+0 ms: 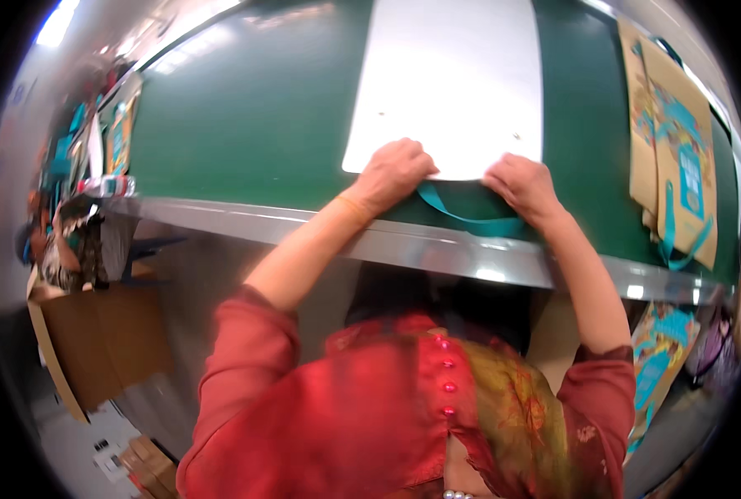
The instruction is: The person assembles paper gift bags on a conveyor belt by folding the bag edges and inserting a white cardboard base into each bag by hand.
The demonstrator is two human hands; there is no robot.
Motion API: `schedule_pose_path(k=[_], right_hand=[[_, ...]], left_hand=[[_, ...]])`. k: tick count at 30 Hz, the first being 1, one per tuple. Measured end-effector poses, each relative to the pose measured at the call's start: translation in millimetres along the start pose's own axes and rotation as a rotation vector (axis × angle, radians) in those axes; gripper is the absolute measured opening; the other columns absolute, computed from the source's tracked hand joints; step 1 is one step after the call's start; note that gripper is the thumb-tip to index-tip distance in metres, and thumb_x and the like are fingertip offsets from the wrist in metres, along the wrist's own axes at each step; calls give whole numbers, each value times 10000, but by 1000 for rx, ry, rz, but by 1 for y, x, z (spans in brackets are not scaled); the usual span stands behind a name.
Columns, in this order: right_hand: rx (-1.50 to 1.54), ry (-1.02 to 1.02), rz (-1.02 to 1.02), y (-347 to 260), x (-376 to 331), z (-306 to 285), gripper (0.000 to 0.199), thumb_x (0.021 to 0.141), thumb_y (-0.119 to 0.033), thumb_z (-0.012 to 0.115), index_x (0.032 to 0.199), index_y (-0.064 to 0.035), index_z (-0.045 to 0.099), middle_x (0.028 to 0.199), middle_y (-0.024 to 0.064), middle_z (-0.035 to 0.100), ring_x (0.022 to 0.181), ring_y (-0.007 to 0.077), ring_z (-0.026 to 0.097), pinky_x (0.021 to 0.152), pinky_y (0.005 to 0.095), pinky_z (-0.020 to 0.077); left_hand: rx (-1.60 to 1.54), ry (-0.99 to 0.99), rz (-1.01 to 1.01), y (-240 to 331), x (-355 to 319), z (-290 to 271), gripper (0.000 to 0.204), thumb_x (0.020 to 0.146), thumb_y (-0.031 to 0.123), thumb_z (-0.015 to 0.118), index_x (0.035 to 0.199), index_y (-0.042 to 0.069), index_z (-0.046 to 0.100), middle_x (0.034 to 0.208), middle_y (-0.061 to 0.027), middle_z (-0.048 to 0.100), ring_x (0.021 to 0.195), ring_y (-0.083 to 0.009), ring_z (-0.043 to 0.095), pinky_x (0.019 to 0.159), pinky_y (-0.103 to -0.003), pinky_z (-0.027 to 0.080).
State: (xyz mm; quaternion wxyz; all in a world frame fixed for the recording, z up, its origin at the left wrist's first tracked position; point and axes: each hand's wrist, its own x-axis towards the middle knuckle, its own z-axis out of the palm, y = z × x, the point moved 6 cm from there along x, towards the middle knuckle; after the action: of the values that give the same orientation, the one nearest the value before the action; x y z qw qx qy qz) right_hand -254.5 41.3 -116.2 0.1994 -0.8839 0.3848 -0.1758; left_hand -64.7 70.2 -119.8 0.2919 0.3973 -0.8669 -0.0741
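A white flat panel [453,83] with rounded corners and small holes or marks lies on the green tabletop, its near edge towards me. My left hand [394,173] is closed at that edge, left of its middle, thumb and fingers pinched together. Further right along the same edge, my right hand [523,186] is closed too, knuckles bent. A teal ribbon [474,223] hangs in a shallow curve between the hands, over the near side of the table. Its left end meets my left fingers; its right end passes under my right hand, where its attachment is hidden.
Brown paper bags [678,141] with teal handles lie stacked at the right. Another printed bag [663,349] is below the table edge. A metal rim [287,229] borders the green table [245,108]. A cardboard box [104,341] and a person [66,254] are at the left.
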Motion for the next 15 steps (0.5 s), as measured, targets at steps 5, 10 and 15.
schedule_pose_path(k=[5, 10, 15], right_hand=[[-39, -70, 61, 36, -5, 20, 197, 860, -211, 579, 731, -62, 574, 732, 145, 538, 709, 345, 546, 624, 455, 420], [150, -125, 113, 23, 15, 9, 104, 852, -130, 617, 815, -33, 607, 772, 147, 576, 721, 325, 573, 662, 385, 462], [193, -129, 224, -3, 14, 8, 114, 888, -158, 598, 876, -46, 614, 786, 147, 585, 704, 325, 575, 639, 381, 469]], left_hand=[[-36, -41, 200, -9, -2, 24, 247, 809, 295, 616, 654, 111, 561, 686, -95, 526, 718, -272, 527, 649, -390, 426], [129, -90, -25, -23, 5, 23, 192, 810, 243, 610, 736, 80, 540, 752, -89, 556, 721, -265, 571, 651, -370, 460], [52, -176, -275, -31, 14, 11, 321, 735, 361, 676, 746, 57, 574, 777, -119, 605, 701, -285, 599, 672, -371, 462]])
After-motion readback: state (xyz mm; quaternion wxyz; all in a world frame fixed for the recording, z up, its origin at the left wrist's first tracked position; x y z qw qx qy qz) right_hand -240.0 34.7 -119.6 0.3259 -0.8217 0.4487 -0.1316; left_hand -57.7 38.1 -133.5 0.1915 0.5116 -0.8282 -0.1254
